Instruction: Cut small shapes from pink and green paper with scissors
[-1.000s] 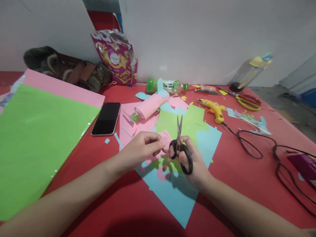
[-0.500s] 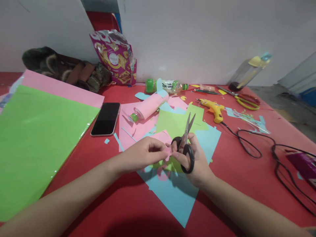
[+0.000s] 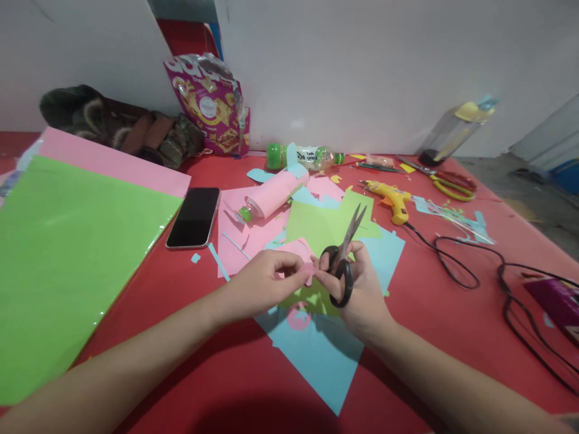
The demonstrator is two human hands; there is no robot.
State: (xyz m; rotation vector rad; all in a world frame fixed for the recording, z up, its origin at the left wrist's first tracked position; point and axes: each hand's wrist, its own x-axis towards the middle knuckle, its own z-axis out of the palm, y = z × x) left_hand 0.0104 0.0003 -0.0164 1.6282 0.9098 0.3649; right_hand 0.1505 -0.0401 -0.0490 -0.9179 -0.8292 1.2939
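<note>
Between the fingertips of my left hand [image 3: 266, 278] is a small piece of pink paper [image 3: 309, 274]. My right hand [image 3: 362, 295] holds black-handled scissors [image 3: 349, 241], their blades slightly apart and pointing up and away. The thumb and finger of that hand also touch the pink piece. Beneath both hands lie sheets of light blue paper [image 3: 325, 361] and green paper [image 3: 332, 223], with a pink paper ring [image 3: 298, 316] on the blue. A bottle wrapped in pink paper [image 3: 278, 194] lies just beyond, its green cap toward the left.
To the left are a phone [image 3: 194, 217] and a large green sheet [image 3: 76, 259]. On the right lie a yellow glue gun [image 3: 391, 199] with its black cable [image 3: 456, 277] and larger scissors [image 3: 452, 184]. A snack bag [image 3: 210, 105] and a green-capped bottle [image 3: 307, 157] are at the back.
The scissors and my right hand have shifted slightly, the blades tilting a little to the right. My left hand has turned slightly, still pinching the pink piece.
</note>
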